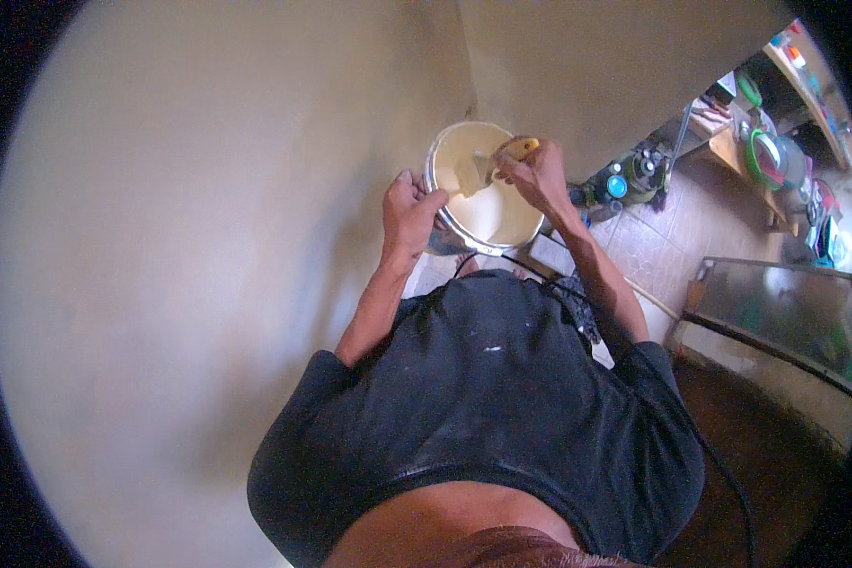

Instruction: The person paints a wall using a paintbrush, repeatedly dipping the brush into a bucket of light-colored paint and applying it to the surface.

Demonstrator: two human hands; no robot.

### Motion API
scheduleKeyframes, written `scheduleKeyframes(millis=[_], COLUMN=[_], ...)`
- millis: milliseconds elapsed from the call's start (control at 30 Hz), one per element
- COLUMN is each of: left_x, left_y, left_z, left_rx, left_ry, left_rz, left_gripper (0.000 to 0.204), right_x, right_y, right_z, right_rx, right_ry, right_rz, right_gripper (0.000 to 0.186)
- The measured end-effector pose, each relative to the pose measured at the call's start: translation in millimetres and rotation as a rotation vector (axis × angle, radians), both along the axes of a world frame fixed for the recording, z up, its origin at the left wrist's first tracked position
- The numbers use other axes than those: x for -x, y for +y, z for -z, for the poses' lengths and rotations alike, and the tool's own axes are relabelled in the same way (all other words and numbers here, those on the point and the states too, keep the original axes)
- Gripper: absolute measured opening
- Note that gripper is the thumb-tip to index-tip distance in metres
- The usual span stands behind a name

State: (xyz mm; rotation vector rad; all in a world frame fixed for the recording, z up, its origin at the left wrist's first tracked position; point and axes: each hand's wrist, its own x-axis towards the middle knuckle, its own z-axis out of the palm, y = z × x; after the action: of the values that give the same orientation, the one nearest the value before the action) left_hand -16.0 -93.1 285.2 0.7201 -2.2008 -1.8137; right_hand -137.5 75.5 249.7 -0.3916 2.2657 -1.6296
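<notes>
My left hand (409, 210) clamps the rim of the paint bucket (483, 189) at nine o'clock, my right hand (532, 173) pinching the brush (488, 167) at two o'clock — loading step, apparently — next, a steady lift.

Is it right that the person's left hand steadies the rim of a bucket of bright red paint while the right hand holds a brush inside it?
Not quite: the paint is cream-coloured, not red. The head view shows the left hand on the rim of the bucket of pale cream paint, while the right hand holds the brush inside it.
</notes>
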Motion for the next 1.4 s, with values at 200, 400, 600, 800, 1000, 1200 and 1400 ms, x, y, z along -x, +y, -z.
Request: scheduleKeyframes(millis=[200, 400, 600, 800, 1000, 1200, 1400], left_x=[3.3, 3.0, 3.0, 4.2, 2.8, 3.5, 3.5], left_y=[2.2, 1.7, 2.5, 6.5, 4.7, 4.9, 3.5], left_z=[-7.0, -10.9, -2.1, -3.8, 11.0, 8.2, 6.0], left_rx=[0.048, 0.039, 0.030, 0.070, 0.075, 0.028, 0.040], left_ry=[-0.021, -0.040, 0.008, 0.006, -0.016, -0.008, -0.081], left_rz=[0.031, 0.055, 0.002, 0.011, 0.009, -0.001, 0.042], left_gripper=[0.018, 0.017, 0.019, 0.020, 0.020, 0.020, 0.018], right_x=[-3.2, 1.8, -16.6, -21.1, -11.5, 7.8, 7.9], right_y=[15.8, 21.4, 14.4, 5.2, 3.2, 34.0, 30.2], right_z=[-9.1, -1.9, -4.1, -9.7, 7.7, -2.6, 4.8], right_rx=[0.071, 0.057, 0.212, 0.622, 0.756, 0.249, 0.020], right_ry=[0.468, 0.789, 0.256, -0.409, -0.632, 0.088, 0.539], right_rz=[-0.286, -0.300, 0.115, 0.172, 0.168, -0.182, -0.184], right_gripper=[0.022, 0.025, 0.020, 0.021, 0.021, 0.020, 0.021])
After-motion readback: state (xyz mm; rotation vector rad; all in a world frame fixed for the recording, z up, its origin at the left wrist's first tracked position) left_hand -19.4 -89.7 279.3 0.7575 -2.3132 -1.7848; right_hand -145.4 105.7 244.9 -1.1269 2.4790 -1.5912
